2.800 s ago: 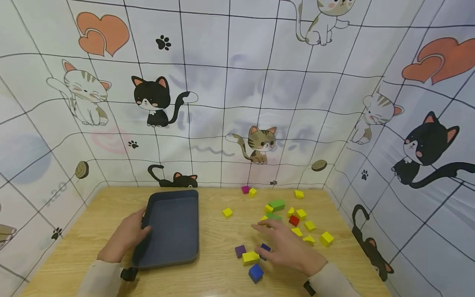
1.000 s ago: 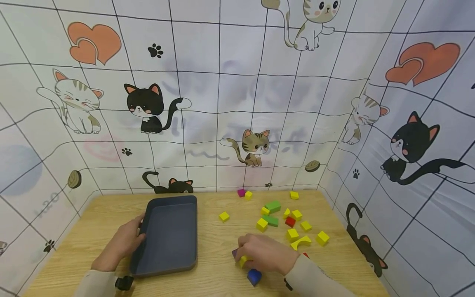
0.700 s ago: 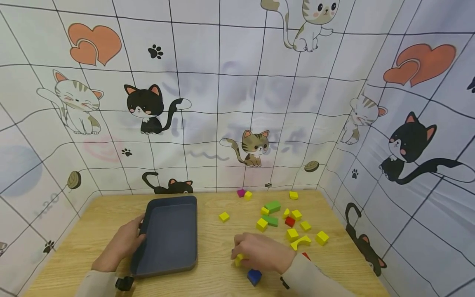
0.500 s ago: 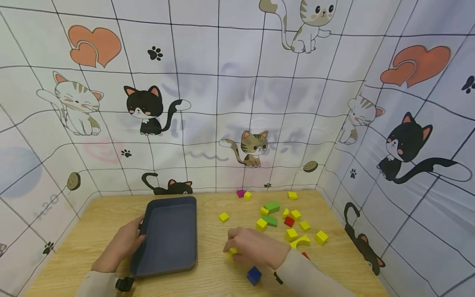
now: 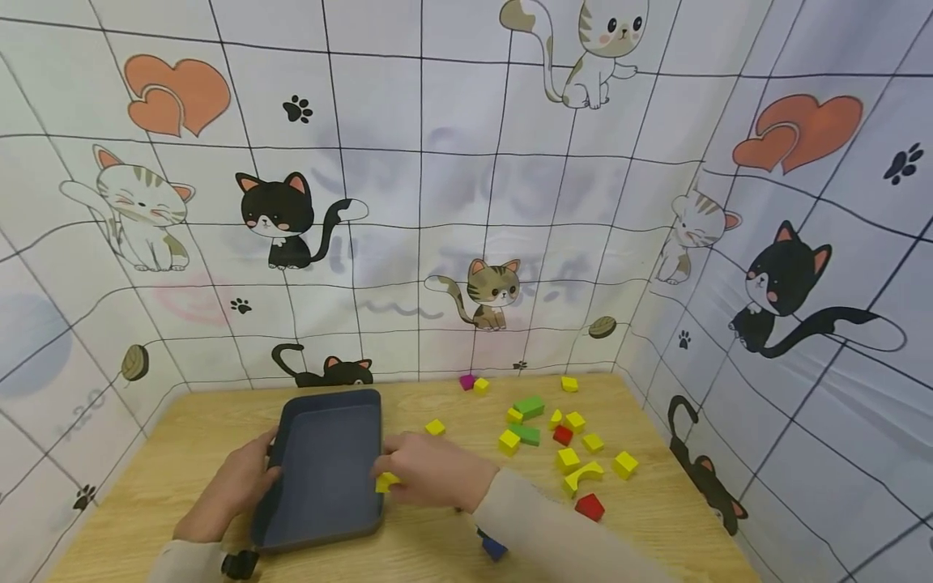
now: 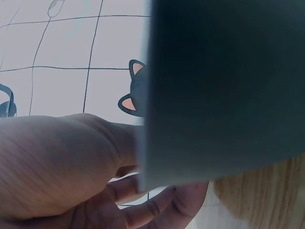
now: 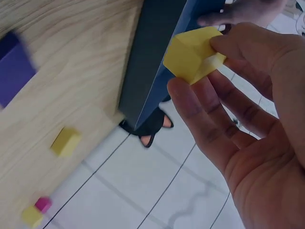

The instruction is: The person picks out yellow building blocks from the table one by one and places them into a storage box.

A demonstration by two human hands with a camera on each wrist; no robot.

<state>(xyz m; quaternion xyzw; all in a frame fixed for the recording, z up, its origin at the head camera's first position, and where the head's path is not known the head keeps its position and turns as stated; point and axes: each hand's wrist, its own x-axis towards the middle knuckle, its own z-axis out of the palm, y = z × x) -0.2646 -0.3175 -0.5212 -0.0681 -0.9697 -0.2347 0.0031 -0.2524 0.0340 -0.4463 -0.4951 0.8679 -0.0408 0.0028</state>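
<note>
1. One yellow block [image 7: 183,57] in the right hand [image 5: 437,468], pinched between thumb and fingertips. Fingers cover part of it, so full shape unclear. Grip looks secure; no need to squeeze harder.
2. Block position: head view puts it at the right wall of the tray [image 5: 321,474]. Height over the rim: can't tell. I'd lift a touch before going further in, so block and fingertips don't clip the edge.
3. Left hand [image 5: 236,490] holds the tray's left side, thumb over the rim, fingers on the outside. Good brace. Use it to resist any sideways push from the right; don't tip the tray.
4. Step in hand looks like bringing the block over the wall. Best aim: well inside, toward the middle of the tray floor, not just past the rim.
5. Release low: lower until the block meets the floor, then spread thumb and fingers. A drop from height would probably bounce or roll.
6. Retreat: go up first, then right. Blue block [image 5: 493,549] is partly hidden by the right sleeve [image 5: 539,518], and a loose yellow cube [image 5: 435,427] lies just beyond the knuckles. Easy to knock either.
</note>
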